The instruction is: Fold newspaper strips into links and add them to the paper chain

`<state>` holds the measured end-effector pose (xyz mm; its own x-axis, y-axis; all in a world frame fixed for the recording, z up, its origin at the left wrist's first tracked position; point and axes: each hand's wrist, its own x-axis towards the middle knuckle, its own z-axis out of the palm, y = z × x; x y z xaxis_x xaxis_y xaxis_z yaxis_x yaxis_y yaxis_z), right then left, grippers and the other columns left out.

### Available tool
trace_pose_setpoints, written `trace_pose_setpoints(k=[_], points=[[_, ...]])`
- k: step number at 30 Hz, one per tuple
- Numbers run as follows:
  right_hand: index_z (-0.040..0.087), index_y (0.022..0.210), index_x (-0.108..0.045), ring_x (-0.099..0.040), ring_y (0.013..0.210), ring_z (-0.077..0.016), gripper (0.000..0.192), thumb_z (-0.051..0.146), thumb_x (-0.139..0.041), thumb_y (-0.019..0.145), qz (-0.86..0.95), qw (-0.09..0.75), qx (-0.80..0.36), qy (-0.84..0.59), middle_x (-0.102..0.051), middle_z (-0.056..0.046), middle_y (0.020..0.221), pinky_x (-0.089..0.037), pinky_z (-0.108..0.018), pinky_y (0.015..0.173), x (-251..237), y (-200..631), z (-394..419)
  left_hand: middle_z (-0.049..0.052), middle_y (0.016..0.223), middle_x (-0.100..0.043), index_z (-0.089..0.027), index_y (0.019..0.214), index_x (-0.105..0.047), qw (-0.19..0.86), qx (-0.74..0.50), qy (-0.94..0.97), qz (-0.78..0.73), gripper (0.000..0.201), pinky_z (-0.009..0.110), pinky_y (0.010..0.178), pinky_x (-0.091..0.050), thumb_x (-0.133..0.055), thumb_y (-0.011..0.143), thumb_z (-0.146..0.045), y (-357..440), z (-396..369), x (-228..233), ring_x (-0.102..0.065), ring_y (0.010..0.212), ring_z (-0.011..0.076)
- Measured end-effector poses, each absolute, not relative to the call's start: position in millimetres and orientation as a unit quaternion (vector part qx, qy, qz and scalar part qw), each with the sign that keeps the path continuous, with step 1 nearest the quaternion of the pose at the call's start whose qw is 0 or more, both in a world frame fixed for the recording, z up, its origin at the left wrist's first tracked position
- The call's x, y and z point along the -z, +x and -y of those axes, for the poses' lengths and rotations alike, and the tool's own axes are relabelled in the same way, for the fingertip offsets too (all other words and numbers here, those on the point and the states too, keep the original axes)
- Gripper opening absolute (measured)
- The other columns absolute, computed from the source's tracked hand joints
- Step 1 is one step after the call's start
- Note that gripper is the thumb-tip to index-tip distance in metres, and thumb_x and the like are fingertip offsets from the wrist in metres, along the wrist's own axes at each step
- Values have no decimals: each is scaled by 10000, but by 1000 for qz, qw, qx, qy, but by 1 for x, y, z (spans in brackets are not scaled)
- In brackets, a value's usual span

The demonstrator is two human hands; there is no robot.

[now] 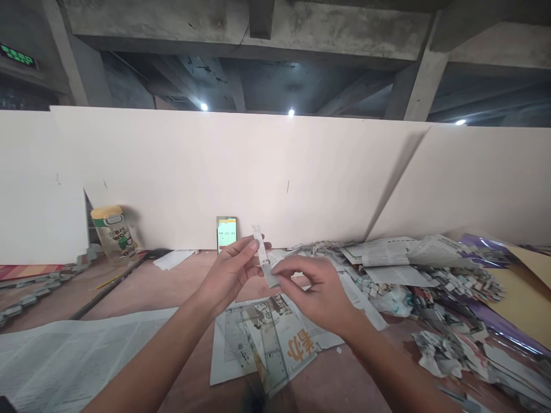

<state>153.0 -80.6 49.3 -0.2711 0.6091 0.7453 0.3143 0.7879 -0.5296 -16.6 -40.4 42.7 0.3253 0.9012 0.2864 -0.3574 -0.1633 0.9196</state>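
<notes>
We pinch a folded newspaper strip (262, 255) between our left hand (230, 269) and right hand (316, 289), above newspaper sheets (267, 344) on the floor (129, 298). A phone (227, 233) leans against the white board (241, 172); shreds (447, 298) lie near the right edge.

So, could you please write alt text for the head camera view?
Two bare hands, left hand and right hand, hold a narrow folded newspaper strip above a newspaper sheet on a reddish floor. A heap of folded paper pieces lies to the right; a phone leans against white boards.
</notes>
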Motion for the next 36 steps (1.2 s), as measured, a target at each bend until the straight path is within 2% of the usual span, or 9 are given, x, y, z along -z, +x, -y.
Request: trace_pose_setpoints(k=[4, 6, 10, 20, 24, 28, 30, 33, 36], points=[[204, 831, -664, -657, 692, -165, 93, 168, -595, 779, 716, 599, -119, -338, -704, -36, 773, -532, -281, 627, -44, 156, 74, 4, 716, -645, -208, 943, -659, 357, -593, 637, -339, 205, 265, 678, -494, -657, 777, -329, -14, 49, -43, -601, 694, 139], [202, 824, -666, -663, 711, -175, 82, 174, -605, 776, 705, 609, -128, -340, -707, -40, 784, -542, -296, 649, -42, 157, 71, 11, 724, -659, -202, 881, -676, 294, -576, 689, -328, 142, 270, 654, -505, -652, 779, -299, -12, 54, -43, -612, 669, 143], [212, 855, -677, -667, 738, -180, 127, 151, -595, 779, 721, 610, -136, -299, -712, -36, 797, -548, -312, 679, -40, 155, 69, 28, 808, -689, -210, 866, -691, 256, -560, 736, -281, 105, 278, 634, -531, -616, 806, -252, -9, 56, -40, -643, 695, 157], [210, 851, -666, -640, 785, -183, 108, 149, -634, 768, 736, 597, -170, -271, -687, -44, 837, -521, -327, 715, -40, 156, 66, 16, 794, -695, -203, 833, -683, 147, -551, 773, -280, 98, 257, 670, -504, -590, 819, -178, -12, 60, -46, -624, 746, 143], [197, 779, -648, -622, 801, -172, 44, 159, -625, 776, 714, 604, -223, -274, -660, -40, 820, -499, -314, 733, -41, 155, 66, 24, 823, -689, -192, 829, -672, 171, -540, 763, -311, 76, 272, 693, -513, -602, 806, -211, -9, 64, -48, -623, 760, 153], [192, 685, -615, -595, 799, -149, 93, 143, -622, 763, 688, 613, -270, -279, -622, -17, 785, -477, -285, 732, -42, 153, 67, 36, 855, -688, -188, 829, -666, 289, -544, 715, -331, 123, 286, 714, -523, -639, 783, -299, -6, 64, -48, -629, 794, 170], [190, 663, -600, -580, 764, -139, 106, 137, -627, 752, 682, 612, -277, -288, -601, -4, 748, -464, -275, 712, -43, 152, 67, 35, 851, -689, -194, 892, -661, 350, -538, 689, -336, 195, 287, 701, -522, -662, 764, -341, -6, 63, -48, -626, 775, 169], [186, 674, -586, -559, 700, -128, 93, 161, -642, 744, 674, 599, -302, -309, -582, 9, 694, -450, -272, 676, -46, 152, 69, 13, 800, -686, -216, 1022, -643, 417, -526, 657, -343, 311, 287, 720, -512, -677, 752, -367, -6, 62, -49, -611, 720, 146], [192, 748, -577, -540, 668, -121, 89, 216, -662, 740, 650, 587, -358, -325, -576, 17, 687, -437, -268, 650, -49, 153, 68, -11, 727, -666, -230, 997, -676, 446, -521, 637, -352, 293, 274, 734, -500, -685, 744, -377, -7, 60, -50, -590, 670, 121]])
